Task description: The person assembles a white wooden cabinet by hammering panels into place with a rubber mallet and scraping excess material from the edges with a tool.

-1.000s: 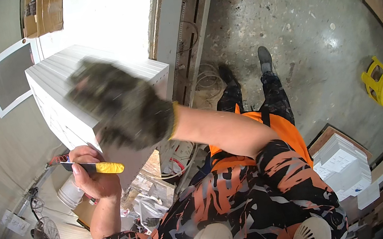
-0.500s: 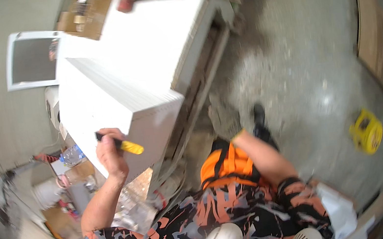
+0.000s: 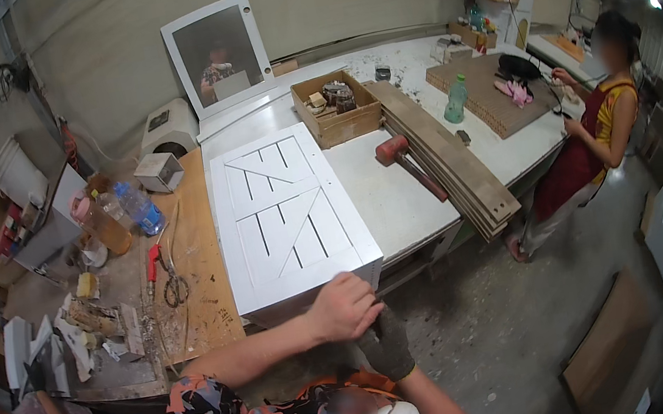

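The left grip (image 3: 345, 306), a bare hand, has its fingers curled in narrowly against the right grip (image 3: 385, 345), a dark-gloved hand; the two overlap, so whether either holds anything cannot be told; both are at the near right corner of the white panel (image 3: 285, 214), which lies on the counter (image 3: 363, 189) with its slotted face up and its near edge toward the wearer; to the right of the panel, bare counter runs to a red mallet (image 3: 416, 173), leaving open room along that edge; a stack of brown boards (image 3: 446, 157) lies beyond the mallet, and an open box (image 3: 346, 129) stands near the panel's far right corner; on the left, a brown wooden board (image 3: 205, 251) borders the panel closely; the counter's white top is smudged farther back, where a green bottle (image 3: 456, 100) stands; a framed pane (image 3: 215, 61) leans by the wall; a co-worker (image 3: 603, 119) stands at the counter's right side, and grey floor (image 3: 487, 329) opens out below.
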### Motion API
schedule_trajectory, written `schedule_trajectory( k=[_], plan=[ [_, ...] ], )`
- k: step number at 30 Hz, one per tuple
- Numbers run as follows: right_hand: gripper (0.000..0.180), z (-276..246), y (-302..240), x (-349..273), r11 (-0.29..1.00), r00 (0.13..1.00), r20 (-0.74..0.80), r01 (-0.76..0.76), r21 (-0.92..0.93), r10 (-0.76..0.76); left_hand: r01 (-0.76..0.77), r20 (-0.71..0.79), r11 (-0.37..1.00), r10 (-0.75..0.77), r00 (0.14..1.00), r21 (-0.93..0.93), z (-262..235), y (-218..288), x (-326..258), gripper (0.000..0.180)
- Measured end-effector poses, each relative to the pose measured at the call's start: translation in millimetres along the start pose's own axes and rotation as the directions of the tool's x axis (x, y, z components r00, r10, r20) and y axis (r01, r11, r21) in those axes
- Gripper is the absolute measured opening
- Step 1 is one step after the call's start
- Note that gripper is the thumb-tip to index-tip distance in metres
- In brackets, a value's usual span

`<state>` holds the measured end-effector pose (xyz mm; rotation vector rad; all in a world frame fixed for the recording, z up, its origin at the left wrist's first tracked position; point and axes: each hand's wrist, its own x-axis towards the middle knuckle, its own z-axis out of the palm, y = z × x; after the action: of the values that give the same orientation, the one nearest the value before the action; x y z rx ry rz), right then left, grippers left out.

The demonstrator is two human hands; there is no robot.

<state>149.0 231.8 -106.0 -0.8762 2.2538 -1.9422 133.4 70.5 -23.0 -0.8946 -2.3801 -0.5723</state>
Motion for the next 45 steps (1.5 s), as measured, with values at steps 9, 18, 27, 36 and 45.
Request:
schedule_trajectory(
  k=[9,18,27,36,45],
  plan=[
    [0.039,-10,12,-19,1.000,0.995,0.104,-0.002,-0.020,0.004,0.211,-0.042,0.970,-0.217,0.975,-0.123,32,36,-46,0.020],
    [0.026,-133,71,13,0.977,0.947,0.242,-0.210,-0.036,0.212,0.553,-0.312,0.833,-0.524,0.792,0.006,74,46,3,0.030],
    [0.033,-299,96,37,0.789,0.837,0.058,-0.533,0.306,0.543,0.962,-0.636,0.226,-0.723,0.270,0.151,148,35,-8,0.039],
    [0.032,-347,125,45,0.782,0.813,-0.018,-0.553,0.288,0.582,0.920,-0.677,0.158,-0.634,0.373,0.358,162,18,5,0.037],
    [0.031,-372,136,38,0.847,0.866,-0.058,-0.470,0.250,0.498,0.932,-0.723,0.084,-0.607,0.329,0.354,217,1,-17,0.029]
  ],
)
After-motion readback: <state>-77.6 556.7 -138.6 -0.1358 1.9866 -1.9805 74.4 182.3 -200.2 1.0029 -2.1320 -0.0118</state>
